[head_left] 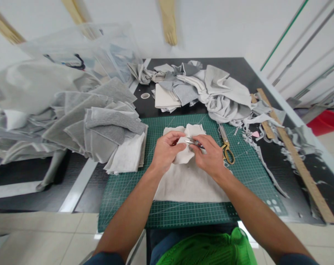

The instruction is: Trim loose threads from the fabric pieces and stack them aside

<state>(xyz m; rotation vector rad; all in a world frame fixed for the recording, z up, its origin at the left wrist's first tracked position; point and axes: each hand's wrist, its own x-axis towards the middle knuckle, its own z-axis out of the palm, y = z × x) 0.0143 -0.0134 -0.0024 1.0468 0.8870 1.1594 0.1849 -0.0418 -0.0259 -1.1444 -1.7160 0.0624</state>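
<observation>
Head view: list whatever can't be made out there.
All in the head view:
Small metal tool: its rear part, covered by the right hand.
Clear bin: its lower part, hidden behind the left cloth heap.
Long ruler: its markings, too small and blurred to read.
Red object: its far side, cut off by the right edge.

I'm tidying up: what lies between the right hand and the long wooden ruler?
In the head view: gold-handled scissors on the green mat, then fabric scraps and a shorter wooden piece.
</observation>
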